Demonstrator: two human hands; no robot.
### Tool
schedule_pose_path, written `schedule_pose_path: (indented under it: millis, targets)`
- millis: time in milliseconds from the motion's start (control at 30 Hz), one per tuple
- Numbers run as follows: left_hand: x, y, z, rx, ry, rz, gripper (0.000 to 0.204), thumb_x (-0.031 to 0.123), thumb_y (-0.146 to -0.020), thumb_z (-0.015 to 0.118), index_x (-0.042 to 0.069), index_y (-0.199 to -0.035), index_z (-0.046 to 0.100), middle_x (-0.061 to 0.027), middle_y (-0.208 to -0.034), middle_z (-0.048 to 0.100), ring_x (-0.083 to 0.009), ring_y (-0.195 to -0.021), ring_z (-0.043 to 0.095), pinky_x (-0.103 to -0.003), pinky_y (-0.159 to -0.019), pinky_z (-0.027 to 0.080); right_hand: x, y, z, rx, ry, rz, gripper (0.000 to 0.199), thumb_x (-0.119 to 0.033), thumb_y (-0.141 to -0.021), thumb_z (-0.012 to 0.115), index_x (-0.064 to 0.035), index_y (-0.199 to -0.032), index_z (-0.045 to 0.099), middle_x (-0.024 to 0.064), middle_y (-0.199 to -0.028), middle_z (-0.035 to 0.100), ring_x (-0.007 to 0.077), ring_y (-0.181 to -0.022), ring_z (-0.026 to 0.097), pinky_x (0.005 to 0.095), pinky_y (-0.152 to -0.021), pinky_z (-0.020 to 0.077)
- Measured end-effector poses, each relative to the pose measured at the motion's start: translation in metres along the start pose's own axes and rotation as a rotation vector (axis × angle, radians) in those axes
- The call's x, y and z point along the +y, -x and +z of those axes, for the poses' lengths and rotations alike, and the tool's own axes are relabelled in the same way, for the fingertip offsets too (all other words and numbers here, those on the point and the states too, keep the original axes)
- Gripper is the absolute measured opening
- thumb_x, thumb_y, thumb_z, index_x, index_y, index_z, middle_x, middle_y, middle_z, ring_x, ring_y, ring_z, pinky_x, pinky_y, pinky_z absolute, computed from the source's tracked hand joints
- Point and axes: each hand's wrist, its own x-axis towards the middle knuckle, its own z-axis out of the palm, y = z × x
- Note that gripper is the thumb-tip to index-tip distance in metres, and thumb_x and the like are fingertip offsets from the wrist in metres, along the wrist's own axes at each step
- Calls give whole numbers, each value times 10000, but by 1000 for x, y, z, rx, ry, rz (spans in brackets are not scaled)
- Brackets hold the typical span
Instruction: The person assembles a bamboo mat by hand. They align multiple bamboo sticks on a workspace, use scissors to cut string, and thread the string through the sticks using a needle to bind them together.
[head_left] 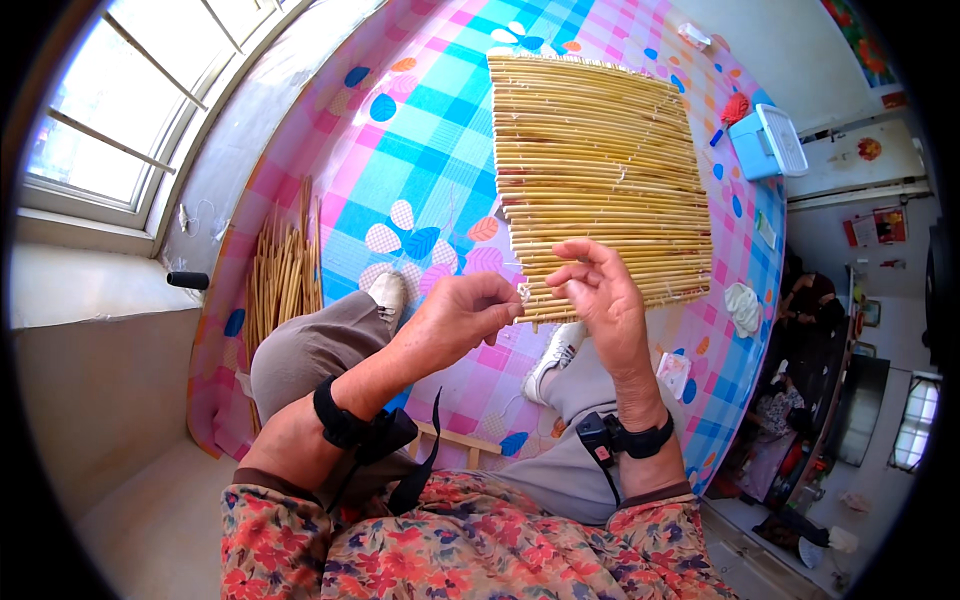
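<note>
My left hand [455, 315] pinches what looks like a thin white thread at the near edge of the reed mat [600, 170], which lies flat on the checked cloth [420, 150]. My right hand [600, 290] hovers just beside it, fingers loosely spread. Spare reeds [285, 265] lie left.

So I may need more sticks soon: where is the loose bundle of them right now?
In the head view, the loose sticks lie on the person's left, at the edge of the checked cloth near the wall under the window, beside the left knee.
</note>
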Motion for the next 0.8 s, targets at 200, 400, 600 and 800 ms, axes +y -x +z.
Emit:
schedule_pose_path:
  millis: [200, 400, 600, 800]
  targets:
    - [-1, 2, -1, -3, -181, 114, 86, 84, -866, 572, 6, -865, 607, 9, -724, 547, -54, -648, 487, -215, -553, 399, 4, 6, 8, -242, 325, 46, 293, -79, -788, 654, -57, -1073, 588, 108, -927, 604, 201, -767, 595, 274, -674, 470]
    - [0, 3, -9, 46, -169, 228, 66, 59, -864, 567, 11, -858, 612, 32, -723, 525, -35, -634, 456, -193, -538, 372, 2, 4, -23, -181, 560, 1, 58, -41, -797, 620, -2, -840, 616, 67, -743, 582, 156, -686, 560, 264, -616, 435]
    - [15, 4, -22, 94, 119, 70, 74, 114, -855, 584, 53, -853, 625, 54, -709, 526, 4, -560, 363, -160, -488, 280, 17, 7, -82, 10, 978, 90, 87, -60, -813, 585, -14, -882, 610, 99, -807, 600, 242, -733, 594, 298, -663, 469]
    - [10, 6, -9, -10, 4, 54, 97, 87, -841, 585, 4, -867, 628, 28, -783, 584, -36, -719, 500, -202, -619, 419, -3, 5, 2, -136, 253, -119, 310, -55, -839, 591, -8, -1142, 547, 63, -1081, 595, 168, -1014, 563, 282, -916, 422]
